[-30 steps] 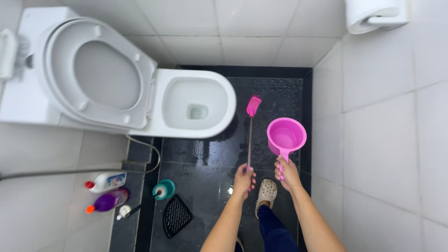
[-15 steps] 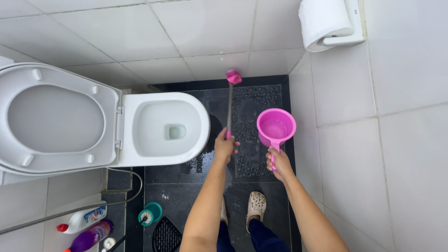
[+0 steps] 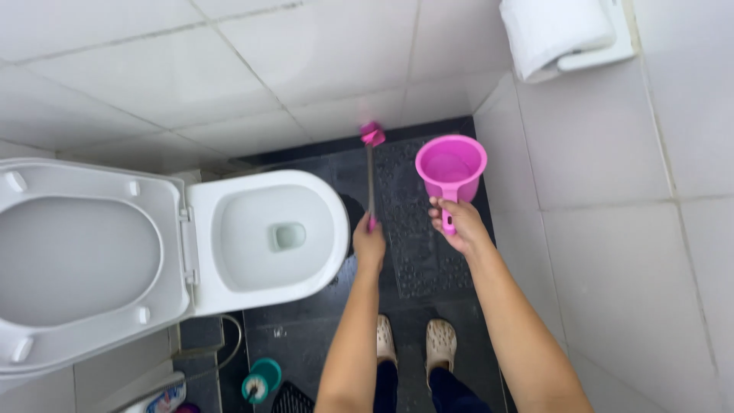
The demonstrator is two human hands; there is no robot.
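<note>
Since the earlier frame, both hands have risen in the view and the toilet now lies nearer the centre, the brush handle standing more upright beside the bowl rim. The left hand (image 3: 370, 246) closes its grip around the lower end of a toilet brush (image 3: 371, 180), a thin dark shaft with a pink end at the hand and a pink head at the far end, blurred. The brush is held above the dark floor (image 3: 306, 336), just right of the toilet bowl (image 3: 267, 237), and is apart from the bowl. The right hand (image 3: 457, 226) closes its grip on the handle of a pink water dipper (image 3: 451, 167), held with its open mouth upward, beside the white tiled wall (image 3: 612, 229); whether it holds water cannot be told. The two hands are near each other, the brush shaft between bowl and dipper. The toilet seat and lid (image 3: 84, 260) stand raised to the left of the open bowl. Below the hands, two feet in pale clogs (image 3: 417, 344) stand on the floor near a dark patterned mat (image 3: 413, 229). A toilet roll (image 3: 554, 30) hangs on the wall, upper right. At the lower edge lie a teal round object (image 3: 260, 378) and a bottle (image 3: 164, 398), partly cut off.
</note>
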